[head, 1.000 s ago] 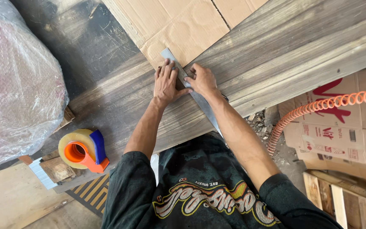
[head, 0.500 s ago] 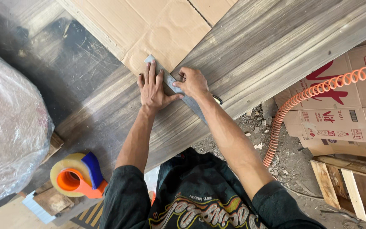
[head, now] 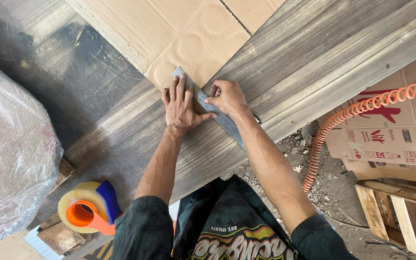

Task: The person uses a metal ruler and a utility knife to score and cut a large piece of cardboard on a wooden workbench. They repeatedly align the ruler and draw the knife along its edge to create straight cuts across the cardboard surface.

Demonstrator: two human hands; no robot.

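Observation:
A long grey wood-grain plank [head: 314, 72] runs diagonally across the view. A metal ruler [head: 203, 98] lies across it, reaching from the plank's near edge to its far edge. My left hand [head: 180, 107] presses flat on the ruler and plank, fingers spread. My right hand [head: 227, 97] rests on the ruler's other side with fingers curled. A dark tip shows behind its wrist; whether it holds something I cannot tell. Brown cardboard sheets [head: 179, 33] lie past the plank's far edge.
A bubble-wrapped bundle [head: 10, 159] fills the left. A tape dispenser [head: 88, 208] with an orange core sits at lower left. An orange coiled hose [head: 357, 115], printed cardboard boxes [head: 386, 139] and a wooden pallet [head: 400, 216] are on the right, over rubble.
Both hands have slid along the plank with the ruler and now press it down; the camera view has shifted a little.

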